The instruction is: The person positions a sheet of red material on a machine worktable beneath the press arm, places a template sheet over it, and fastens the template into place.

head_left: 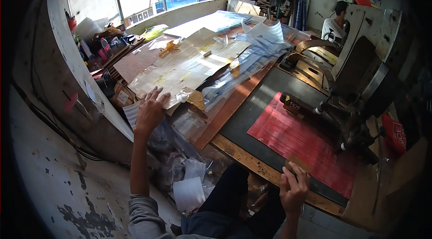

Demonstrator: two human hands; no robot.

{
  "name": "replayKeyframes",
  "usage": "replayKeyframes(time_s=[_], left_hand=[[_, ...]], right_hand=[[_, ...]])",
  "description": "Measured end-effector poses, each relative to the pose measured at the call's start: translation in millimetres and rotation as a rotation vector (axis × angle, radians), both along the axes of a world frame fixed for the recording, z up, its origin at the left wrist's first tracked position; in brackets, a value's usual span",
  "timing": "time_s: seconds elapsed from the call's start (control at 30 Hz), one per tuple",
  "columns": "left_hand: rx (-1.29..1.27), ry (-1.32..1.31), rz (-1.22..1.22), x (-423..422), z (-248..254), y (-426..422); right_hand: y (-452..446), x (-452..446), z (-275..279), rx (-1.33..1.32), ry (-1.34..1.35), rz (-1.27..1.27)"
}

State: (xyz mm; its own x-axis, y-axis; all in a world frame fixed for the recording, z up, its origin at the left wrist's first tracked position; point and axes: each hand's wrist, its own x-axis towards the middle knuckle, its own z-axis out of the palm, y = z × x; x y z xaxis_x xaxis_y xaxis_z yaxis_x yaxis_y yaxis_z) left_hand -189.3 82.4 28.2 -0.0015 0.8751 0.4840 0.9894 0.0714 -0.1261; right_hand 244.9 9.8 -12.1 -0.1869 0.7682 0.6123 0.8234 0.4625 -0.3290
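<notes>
Reference: red sheet (pixel 281 133). I observe the left hand (pixel 151 107) left of it, fingers extended and released, at the near edge of the cardboard sheet (pixel 180 66). The right hand (pixel 294 187) is at the red sheet's near edge, fingertips at a small brown piece (pixel 300 160); I cannot tell whether they grasp it

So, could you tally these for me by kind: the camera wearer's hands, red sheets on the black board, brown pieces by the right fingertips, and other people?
Hands, left hand and right hand: 2
Red sheet on black board: 1
Brown piece: 1
Other person: 1
Total: 5
</notes>
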Motion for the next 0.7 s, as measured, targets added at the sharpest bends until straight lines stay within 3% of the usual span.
replayKeyframes(time_s=[0.1,0.23,0.37,0.43,0.53,0.57,0.67,0.7], left_hand=[[0.131,-0.484,-0.15,-6.3,3.4,15.2],[0.447,-0.44,0.137,8.6,15.2,23.7],[0.821,-0.365,-0.062,61.3,44.5,-19.7],[0.859,-0.172,-0.103,95.3,45.8,-66.1],[0.808,-0.003,-0.266,135.3,5.2,-143.6],[0.725,0.019,-0.394,143.1,-8.6,-165.6],[0.369,-0.236,-0.65,168.4,-9.2,-200.0],[0.319,-0.425,-0.645,169.7,-12.6,-198.6]], right_hand=[[1.6,-4.3,-1.9,0.034,-0.037,-0.039],[2.4,-6.1,0.2,0.048,-0.025,-0.06],[-1.0,-7.7,11.5,-0.183,0.373,0.114],[0.0,-10.3,19.7,-0.353,0.597,0.28],[15.5,-35.0,25.4,-0.683,1.325,0.743],[20.3,-39.5,30.0,-0.74,1.387,0.734],[28.1,-51.0,26.8,-0.884,1.672,0.637],[31.3,-54.9,19.0,-0.846,1.6,0.565]])
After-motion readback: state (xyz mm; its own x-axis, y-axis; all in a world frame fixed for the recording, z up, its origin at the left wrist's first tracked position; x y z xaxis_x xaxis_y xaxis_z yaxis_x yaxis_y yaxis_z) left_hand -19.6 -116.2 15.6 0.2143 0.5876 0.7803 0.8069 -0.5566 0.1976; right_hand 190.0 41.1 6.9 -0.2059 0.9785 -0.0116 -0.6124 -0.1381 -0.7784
